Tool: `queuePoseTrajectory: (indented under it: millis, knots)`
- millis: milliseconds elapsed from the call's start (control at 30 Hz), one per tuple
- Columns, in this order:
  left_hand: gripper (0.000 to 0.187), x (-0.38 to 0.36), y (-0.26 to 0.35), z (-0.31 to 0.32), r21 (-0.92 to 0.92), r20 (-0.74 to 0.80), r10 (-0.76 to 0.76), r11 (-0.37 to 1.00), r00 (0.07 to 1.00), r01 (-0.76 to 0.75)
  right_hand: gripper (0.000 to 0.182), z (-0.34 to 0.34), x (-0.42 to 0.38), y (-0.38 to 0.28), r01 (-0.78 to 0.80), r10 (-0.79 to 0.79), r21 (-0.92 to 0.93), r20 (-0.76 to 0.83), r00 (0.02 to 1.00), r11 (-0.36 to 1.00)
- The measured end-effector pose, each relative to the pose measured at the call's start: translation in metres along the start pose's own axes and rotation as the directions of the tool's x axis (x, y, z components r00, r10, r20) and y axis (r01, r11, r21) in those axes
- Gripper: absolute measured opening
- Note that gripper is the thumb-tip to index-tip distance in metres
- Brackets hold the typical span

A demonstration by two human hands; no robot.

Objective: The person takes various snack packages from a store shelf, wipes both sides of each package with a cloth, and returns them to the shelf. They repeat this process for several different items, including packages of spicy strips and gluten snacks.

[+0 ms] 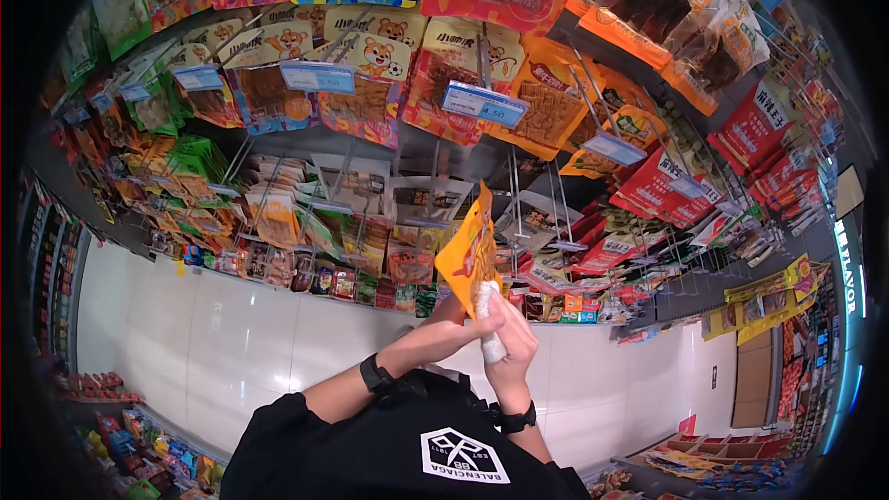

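Both my hands are together in front of my chest, at an orange snack packet (458, 255) with a see-through part showing brown food. My left hand (449, 329) comes from the left with the thumb stretched to the right; its fingers close on the packet's lower end and are partly hidden behind it. My right hand (514, 347) is closed around a white, rough-looking roll-shaped thing (492, 344) right below the packet. What this white thing is, I cannot make out. The packet stands tilted, its pointed top upward.
Racks of hanging snack packets on metal hooks fill the space ahead, with orange packets (542, 102), red packets (662, 187) and price tags (486, 104). White floor tiles (231, 333) lie below. More shelved goods (139, 454) stand behind at the left.
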State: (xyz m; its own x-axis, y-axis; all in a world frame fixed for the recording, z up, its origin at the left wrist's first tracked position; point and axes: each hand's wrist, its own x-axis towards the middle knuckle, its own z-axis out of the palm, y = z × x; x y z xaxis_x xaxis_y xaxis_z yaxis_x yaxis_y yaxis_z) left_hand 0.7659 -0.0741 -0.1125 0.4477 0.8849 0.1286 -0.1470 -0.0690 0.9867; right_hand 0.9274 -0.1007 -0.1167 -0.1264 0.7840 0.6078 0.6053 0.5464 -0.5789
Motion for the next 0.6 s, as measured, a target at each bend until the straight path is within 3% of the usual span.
queuePoseTrajectory:
  millis: [33, 100, 133, 267, 433, 533, 567, 600]
  knots:
    - [0.074, 0.0, -0.001, -0.003, 0.0, 0.0, 0.004, 1.0, 1.0, -0.004, 0.036, 0.001, 0.003, -0.003, 0.07, -0.067, -0.06, 0.054, 0.996, 0.996]
    - [0.057, 0.003, -0.011, -0.009, -0.436, -0.027, -0.304, 0.861, 0.952, 0.262, 0.036, -0.002, 0.006, -0.005, 0.07, -0.066, -0.042, 0.091, 0.994, 0.997]
    - [0.054, 0.007, -0.016, -0.008, -0.508, -0.091, -0.226, 0.848, 0.97, 0.15, 0.037, -0.003, 0.006, -0.006, 0.067, -0.064, -0.021, 0.127, 0.99, 0.998]
    - [0.054, 0.012, -0.028, -0.013, -0.585, -0.162, -0.207, 0.807, 0.965, 0.075, 0.039, -0.018, 0.002, 0.006, 0.022, -0.019, -0.095, 0.028, 0.999, 0.995]
    - [0.047, 0.013, -0.025, -0.016, -0.379, -0.119, -0.058, 0.925, 0.991, 0.008, 0.044, -0.023, 0.002, 0.031, -0.138, 0.111, -0.144, -0.184, 0.977, 0.98]
    - [0.047, 0.018, -0.029, -0.022, -0.313, 0.055, -0.106, 0.942, 0.993, 0.118, 0.04, -0.022, 0.009, 0.024, -0.38, 0.462, 0.326, -0.227, 0.857, 0.866]
    - [0.05, 0.02, -0.026, -0.027, -0.255, 0.129, -0.136, 0.953, 0.982, 0.166, 0.04, -0.019, 0.005, 0.031, -0.369, 0.454, 0.33, -0.238, 0.858, 0.869]
    - [0.052, 0.027, -0.028, -0.037, -0.092, 0.245, -0.266, 0.951, 0.932, 0.296, 0.043, -0.016, -0.003, 0.041, -0.398, 0.574, 0.56, -0.178, 0.799, 0.727]
